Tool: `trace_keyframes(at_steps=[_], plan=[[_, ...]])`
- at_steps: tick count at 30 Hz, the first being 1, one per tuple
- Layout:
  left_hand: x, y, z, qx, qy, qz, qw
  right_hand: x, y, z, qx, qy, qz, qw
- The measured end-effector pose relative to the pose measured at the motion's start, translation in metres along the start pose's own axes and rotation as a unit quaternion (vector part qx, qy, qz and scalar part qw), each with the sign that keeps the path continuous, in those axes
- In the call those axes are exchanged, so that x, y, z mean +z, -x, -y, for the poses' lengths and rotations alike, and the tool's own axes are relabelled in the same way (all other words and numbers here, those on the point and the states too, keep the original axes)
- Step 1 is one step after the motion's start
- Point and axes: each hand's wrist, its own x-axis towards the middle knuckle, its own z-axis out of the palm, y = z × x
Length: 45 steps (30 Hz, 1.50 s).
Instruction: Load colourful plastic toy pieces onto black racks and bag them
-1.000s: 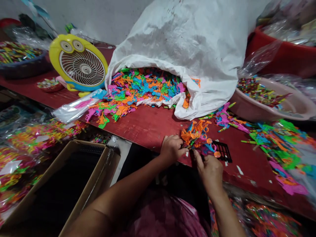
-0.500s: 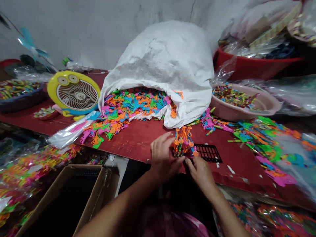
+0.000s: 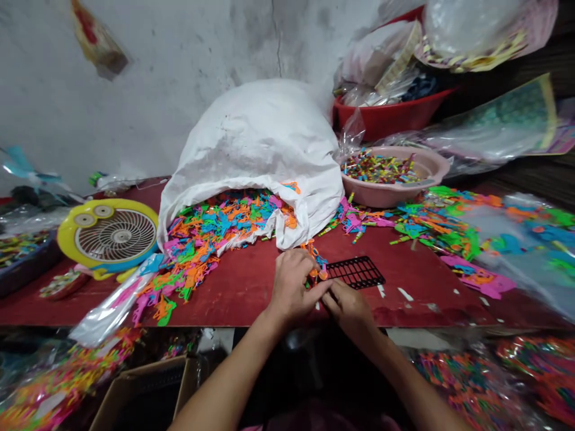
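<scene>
At the front edge of the red table (image 3: pixel 233 281), my left hand (image 3: pixel 291 281) is curled around small plastic pieces (image 3: pixel 320 269), mostly orange with some blue and green. Only their tops show past its fingers. My right hand (image 3: pixel 353 308) is closed in a pinch beside the left thumb, and what its fingertips hold is hidden. Just beyond the right hand lies a black plastic grid (image 3: pixel 357 272), flat on the table.
A white sack (image 3: pixel 256 131) spills colourful plastic pieces (image 3: pixel 224 215) onto the table. A yellow fan (image 3: pixel 119 236) stands left; a pink basin (image 3: pixel 390 191) of small parts stands right, below a red basin (image 3: pixel 395 114). A cardboard box (image 3: pixel 184 383) is below the table's left edge.
The camera view has shifted, so the sack and basins sit further left. My left hand's fingers have closed further over the cluster of plastic pieces, which now shows less.
</scene>
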Motion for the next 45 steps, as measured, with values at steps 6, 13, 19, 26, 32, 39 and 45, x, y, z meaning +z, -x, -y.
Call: trace_keyframes(at_steps=[6, 13, 19, 26, 32, 39, 45], plan=[[-0.010, -0.009, -0.007, -0.018, 0.048, -0.045, 0.998, 0.007, 0.002, -0.003, -0.021, 0.020, -0.026, 0.999], [-0.020, -0.046, -0.003, 0.046, -0.047, 0.116, 0.991, 0.015, 0.004, 0.005, 0.048, 0.068, -0.116, 0.990], [-0.021, -0.056, -0.001, 0.060, -0.036, 0.201, 0.977, 0.027, 0.004, 0.005, 0.012, 0.107, -0.195, 0.975], [-0.019, -0.056, 0.003, 0.080, 0.006, 0.190, 0.979, 0.028, -0.001, -0.005, 0.040, 0.085, -0.164, 0.982], [-0.021, -0.054, 0.004, 0.059, 0.025, 0.170, 0.983, 0.020, -0.008, 0.005, 0.086, 0.095, -0.047, 0.991], [-0.020, -0.052, 0.001, 0.076, 0.046, 0.137, 0.987, -0.013, -0.023, 0.026, 0.106, 0.161, 0.121, 0.974], [-0.012, -0.049, 0.008, 0.101, 0.041, 0.125, 0.986, -0.017, -0.026, 0.019, 0.074, 0.148, 0.133, 0.977]])
